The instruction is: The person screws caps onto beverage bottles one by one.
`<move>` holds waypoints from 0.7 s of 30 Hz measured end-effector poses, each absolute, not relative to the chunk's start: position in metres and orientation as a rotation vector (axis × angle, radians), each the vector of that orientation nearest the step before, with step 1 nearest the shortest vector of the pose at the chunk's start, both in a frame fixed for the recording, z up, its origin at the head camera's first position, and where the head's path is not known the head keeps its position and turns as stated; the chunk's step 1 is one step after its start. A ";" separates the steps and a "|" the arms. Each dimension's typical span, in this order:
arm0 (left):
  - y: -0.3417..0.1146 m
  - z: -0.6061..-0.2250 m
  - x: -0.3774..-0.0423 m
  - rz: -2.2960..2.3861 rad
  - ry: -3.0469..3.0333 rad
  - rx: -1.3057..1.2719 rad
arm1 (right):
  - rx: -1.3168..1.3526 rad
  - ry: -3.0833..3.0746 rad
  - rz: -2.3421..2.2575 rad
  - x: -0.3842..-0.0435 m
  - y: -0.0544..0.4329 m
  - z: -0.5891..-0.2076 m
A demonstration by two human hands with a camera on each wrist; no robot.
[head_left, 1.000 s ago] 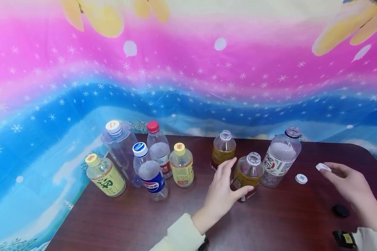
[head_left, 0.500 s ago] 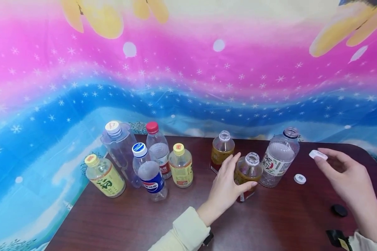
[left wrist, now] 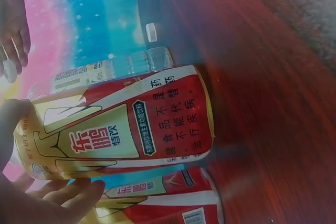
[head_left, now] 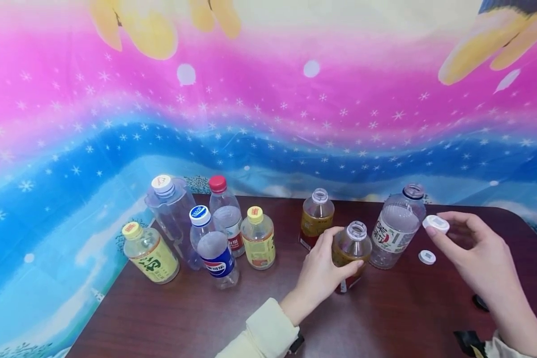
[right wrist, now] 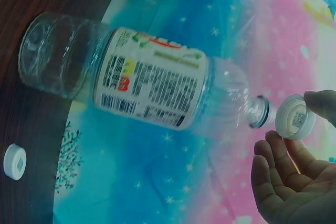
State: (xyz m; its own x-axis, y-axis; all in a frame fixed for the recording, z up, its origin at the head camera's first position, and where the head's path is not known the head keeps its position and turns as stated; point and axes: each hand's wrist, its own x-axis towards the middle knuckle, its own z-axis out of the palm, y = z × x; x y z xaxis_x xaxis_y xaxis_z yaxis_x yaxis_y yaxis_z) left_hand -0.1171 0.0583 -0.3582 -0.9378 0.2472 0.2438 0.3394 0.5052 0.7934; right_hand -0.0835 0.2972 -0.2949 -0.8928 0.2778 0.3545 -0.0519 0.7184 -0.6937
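Observation:
In the head view my left hand (head_left: 318, 278) grips an uncapped energy drink bottle (head_left: 357, 243) with a gold and red label. The left wrist view shows my thumb and fingers on either side of this upright bottle (left wrist: 121, 124). My right hand (head_left: 485, 256) pinches a white bottle cap (head_left: 436, 224) between thumb and fingers, just right of the open mouth of a large clear bottle (head_left: 394, 236) with a white label. In the right wrist view, the cap (right wrist: 295, 118) is held apart from that bottle's neck (right wrist: 260, 112).
A second uncapped gold-labelled bottle (head_left: 316, 219) stands behind my left hand. Another white cap (head_left: 427, 257) lies on the table (head_left: 340, 328), and a black cap (head_left: 480, 302) lies partly behind my right wrist. Several capped bottles, including a Pepsi bottle (head_left: 215, 253), stand at the left.
My right hand has moved left with the white cap, closer to the large clear bottle, and the cap has turned. My left hand has closed in around the gold and red bottle.

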 end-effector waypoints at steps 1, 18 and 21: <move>0.057 -0.359 -0.116 -1.437 -2.637 -0.506 | -0.160 -2.481 1.025 -0.083 0.295 -0.294; 0.024 -0.363 -0.095 -1.456 -2.544 -0.443 | 0.051 -2.477 1.000 -0.085 0.240 -0.298; 0.020 -0.363 -0.095 -1.458 -2.548 -0.422 | 0.083 -2.489 1.025 -0.085 0.230 -0.297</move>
